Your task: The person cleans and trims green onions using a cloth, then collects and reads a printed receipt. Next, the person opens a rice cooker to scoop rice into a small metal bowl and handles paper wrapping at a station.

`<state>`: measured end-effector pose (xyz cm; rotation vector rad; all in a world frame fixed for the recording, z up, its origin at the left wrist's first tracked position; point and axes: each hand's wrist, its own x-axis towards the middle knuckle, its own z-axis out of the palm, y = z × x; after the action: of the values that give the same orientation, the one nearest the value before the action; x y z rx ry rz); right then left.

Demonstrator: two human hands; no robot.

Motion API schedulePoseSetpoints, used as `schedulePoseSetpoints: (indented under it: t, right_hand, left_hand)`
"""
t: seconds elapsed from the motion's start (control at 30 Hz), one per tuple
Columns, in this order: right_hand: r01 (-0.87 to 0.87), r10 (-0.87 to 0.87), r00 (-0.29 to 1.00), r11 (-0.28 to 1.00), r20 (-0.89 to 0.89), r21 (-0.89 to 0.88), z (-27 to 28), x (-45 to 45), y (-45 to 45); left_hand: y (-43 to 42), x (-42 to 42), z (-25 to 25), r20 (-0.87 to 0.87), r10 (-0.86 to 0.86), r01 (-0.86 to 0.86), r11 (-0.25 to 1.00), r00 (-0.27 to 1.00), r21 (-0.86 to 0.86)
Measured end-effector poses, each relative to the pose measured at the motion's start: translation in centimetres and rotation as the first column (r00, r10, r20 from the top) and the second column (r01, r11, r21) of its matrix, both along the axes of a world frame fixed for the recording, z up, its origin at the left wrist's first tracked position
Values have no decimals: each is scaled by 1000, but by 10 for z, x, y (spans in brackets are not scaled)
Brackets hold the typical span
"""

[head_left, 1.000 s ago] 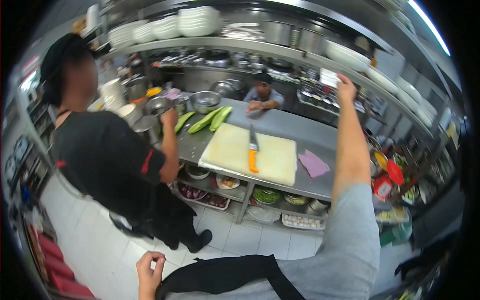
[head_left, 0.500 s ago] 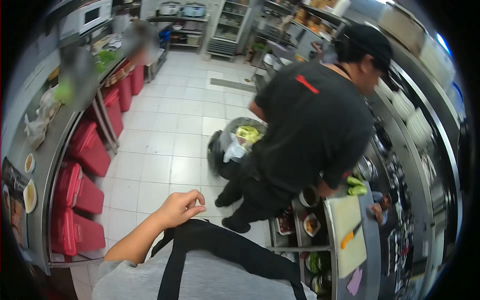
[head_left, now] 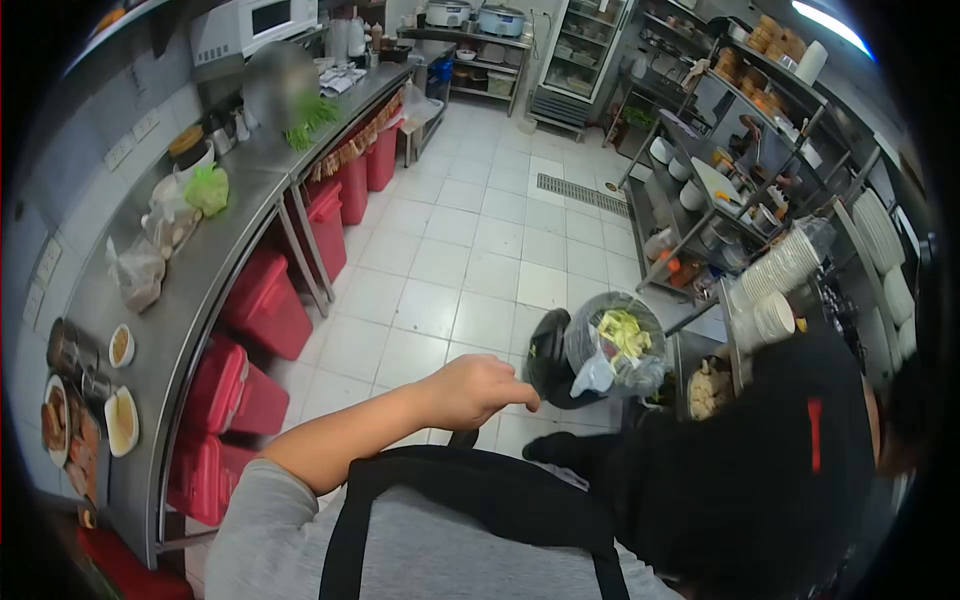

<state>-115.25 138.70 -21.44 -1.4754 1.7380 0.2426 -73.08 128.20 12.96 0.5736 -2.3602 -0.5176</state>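
The person's bare left hand point(head_left: 478, 390) is hanging in mid-air in front of a broad black apron point(head_left: 480, 490), its back turning upward, its fingers curling loosely inward and its foremost finger jutting to the right. Nothing is showing in it, but the palm is facing away, so I cannot tell whether it is fully closed or half open; the right hand is lying outside the view, and its state cannot be told. The nearest thing, a round waste bin lined with clear plastic point(head_left: 645, 378), is standing on the white tiled floor point(head_left: 420, 290) beyond the hand and apart from it. Yellow-green leafy scraps point(head_left: 626, 334) are lying inside, and a whitish plastic bag point(head_left: 593, 373) is bunching at the near side. A co-worker in black clothing with a red stripe point(head_left: 740, 450) is crowding the right side, a black shoe point(head_left: 548, 447) resting near the bin. On the left, a long stainless-steel counter point(head_left: 225, 215) is running above pink-red lidded bins point(head_left: 265, 300). In so tight a spot, good handling is probably depending on keeping the left elbow tucked in, holding the fingers clear of the bin and the co-worker, turning the body slowly, and placing the feet away from that shoe.
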Motion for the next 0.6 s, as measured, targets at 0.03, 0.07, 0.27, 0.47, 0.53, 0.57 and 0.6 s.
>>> schedulePoseSetpoints:
  t: [0.03, 0.07, 0.27, 0.47, 0.53, 0.57, 0.6]
  right_hand:
    - [-21, 21, 1000, 998, -5, 56, -8, 3, -13]
    - [-41, 42, 999, 993, -9, 108, -16, 6, -26]
    - [-175, 168, 984, 971, 53, 166, -43, 36, -153]
    - [67, -98, 992, 946, -82, -318, 50, 43, -373]
    - [141, -247, 968, 703, -54, -698, 60, 4, -467]
    - [228, -340, 940, 613, 7, -757, 122, 2, -500]
    - [-71, -196, 956, 571, -220, -818, 125, -36, -548]
  left_hand:
    - [-23, 2, 1, 20, 22, -20, 996, 1000, -82]
    - [-45, 7, -1, 21, 65, -64, 997, 998, -48]
    - [-193, 80, -72, 19, 601, -531, 690, 799, 492]
    - [-235, 263, -366, 380, 670, -747, 417, 638, 518]
    - [-250, 274, -378, 634, 547, -775, 42, 546, 631]
    - [-269, 274, -381, 691, 490, -772, -53, 532, 633]
    - [-291, 274, -381, 727, 443, -772, -115, 524, 626]
